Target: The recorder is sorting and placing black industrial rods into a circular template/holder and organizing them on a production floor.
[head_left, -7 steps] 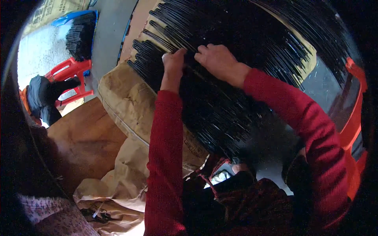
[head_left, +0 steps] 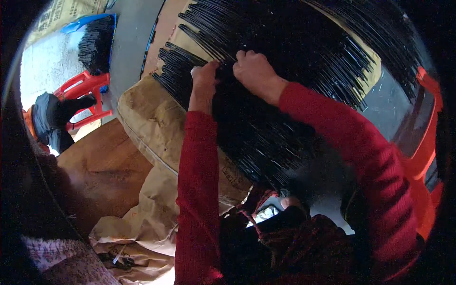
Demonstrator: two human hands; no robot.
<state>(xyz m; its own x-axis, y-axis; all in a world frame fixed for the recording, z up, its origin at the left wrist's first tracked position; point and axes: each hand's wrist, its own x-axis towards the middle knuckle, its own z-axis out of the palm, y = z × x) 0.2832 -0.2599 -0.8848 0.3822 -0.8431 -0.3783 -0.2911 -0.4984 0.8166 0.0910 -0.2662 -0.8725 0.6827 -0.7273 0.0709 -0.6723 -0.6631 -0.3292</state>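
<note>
Thin black rods (head_left: 268, 137) lie in a thick, wide layer in front of me, over brown paper sacking (head_left: 154, 111). My left hand (head_left: 204, 83) is closed in a pinch at the near-left part of the layer, on rods whose ends (head_left: 183, 51) stick out to its left. My right hand (head_left: 256, 73) lies just to the right, its fingers curled down and closed on rods among the dark mass. How many rods each hand holds is hidden by the fingers and the dark.
More black rods (head_left: 375, 40) lie at the far right beside a red plastic chair (head_left: 425, 142). At the left stand another red chair (head_left: 85, 90) and a bundle of rods (head_left: 95, 47) on blue sheeting. A brown board (head_left: 107, 166) and crumpled paper (head_left: 147, 209) lie below left.
Both hands have shifted a little to the left, the right one with its forearm swinging inward. Rod ends beside my left hand lie slightly differently.
</note>
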